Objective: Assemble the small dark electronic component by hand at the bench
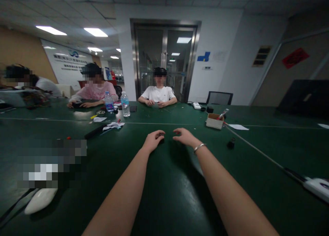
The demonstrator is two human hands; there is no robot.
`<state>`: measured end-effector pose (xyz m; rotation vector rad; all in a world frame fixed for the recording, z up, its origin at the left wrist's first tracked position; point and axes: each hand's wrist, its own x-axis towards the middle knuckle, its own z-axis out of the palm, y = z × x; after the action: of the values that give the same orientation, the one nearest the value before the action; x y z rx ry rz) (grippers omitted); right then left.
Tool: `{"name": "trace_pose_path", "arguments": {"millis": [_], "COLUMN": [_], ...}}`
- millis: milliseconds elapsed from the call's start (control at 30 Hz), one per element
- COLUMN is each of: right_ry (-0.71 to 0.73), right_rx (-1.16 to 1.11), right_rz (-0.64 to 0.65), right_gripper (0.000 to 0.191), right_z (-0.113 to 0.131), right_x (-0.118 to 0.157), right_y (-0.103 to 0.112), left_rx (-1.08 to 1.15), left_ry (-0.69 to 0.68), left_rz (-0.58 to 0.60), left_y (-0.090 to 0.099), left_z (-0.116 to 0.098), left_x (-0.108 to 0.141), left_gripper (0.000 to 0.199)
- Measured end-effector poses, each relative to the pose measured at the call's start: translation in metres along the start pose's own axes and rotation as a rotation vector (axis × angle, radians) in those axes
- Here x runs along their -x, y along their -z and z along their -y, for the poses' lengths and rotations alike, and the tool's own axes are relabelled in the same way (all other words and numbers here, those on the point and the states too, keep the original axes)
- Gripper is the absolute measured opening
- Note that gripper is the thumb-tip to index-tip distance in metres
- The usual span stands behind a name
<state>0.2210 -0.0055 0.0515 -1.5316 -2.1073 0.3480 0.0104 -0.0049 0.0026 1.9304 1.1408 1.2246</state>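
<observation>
Both my arms reach forward over the dark green table point(164, 201). My left hand point(152, 140) is curled near the middle, thumb and fingers closed around a small dark object point(161, 136). Most of that object is hidden by the fingers, and its kind cannot be made out. A short gap to the right, my right hand point(185, 137) hovers over the table with thumb and fingers apart, holding nothing. A silver bracelet point(199, 147) circles my right wrist.
Two water bottles point(125, 105) stand at the back left. A small cardboard box point(215, 121) with pens is right of centre, near a small black object point(231, 143). A cable leads to a white power strip point(318, 188). Several people sit at the far side.
</observation>
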Motion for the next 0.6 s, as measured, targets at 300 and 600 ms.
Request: {"name": "trace_pose_path", "arguments": {"millis": [300, 600], "right_ry": [-0.057, -0.004], "right_rx": [0.069, -0.494], "right_rz": [-0.046, -0.066], "right_gripper": [0.034, 0.026], "right_z": [0.033, 0.013], "right_x": [-0.006, -0.014], "right_y": [-0.074, -0.078], "left_rx": [0.370, 0.473], "left_ry": [0.225, 0.273], "left_rz": [-0.177, -0.136], "left_y": [0.002, 0.002], "left_z": [0.020, 0.020], "left_x": [-0.012, -0.012], "left_gripper": [0.022, 0.017]}}
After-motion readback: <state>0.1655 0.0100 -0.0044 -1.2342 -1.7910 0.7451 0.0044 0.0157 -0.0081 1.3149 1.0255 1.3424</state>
